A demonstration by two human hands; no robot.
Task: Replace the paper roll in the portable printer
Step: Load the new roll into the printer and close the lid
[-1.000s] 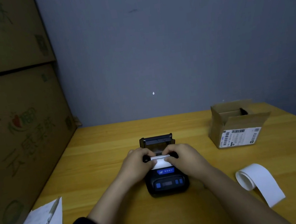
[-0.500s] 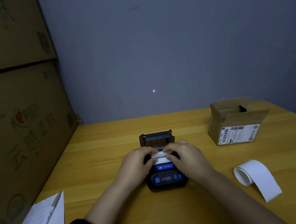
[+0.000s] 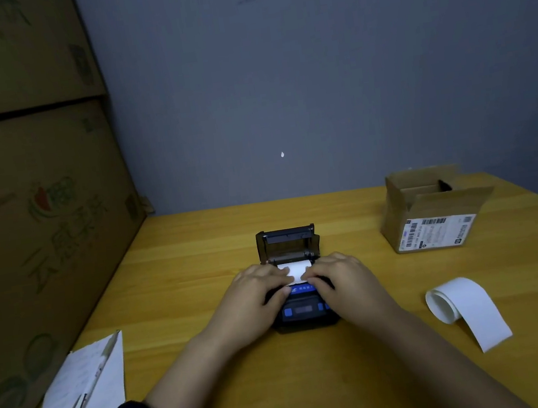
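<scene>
A small black portable printer (image 3: pixel 304 314) with blue buttons stands mid-table, its lid (image 3: pixel 287 242) tipped up at the back. White paper (image 3: pixel 296 270) from the roll in its bay lies over the front edge. My left hand (image 3: pixel 255 294) and my right hand (image 3: pixel 342 279) rest on the printer's two sides, fingertips pinching the paper's loose end. The roll's body is hidden by my fingers. A second white paper roll (image 3: pixel 459 307), partly unwound, lies on the table to the right.
An open cardboard box (image 3: pixel 430 216) with a shipping label stands at the back right. A paper sheet (image 3: pixel 80 393) with a pen (image 3: pixel 86 388) on it lies front left. Big cartons (image 3: pixel 32 235) wall off the left side; a grey wall stands behind.
The paper's loose end now reaches a little further over the printer's front, and both hands have shifted slightly on it. The view has tilted a little.
</scene>
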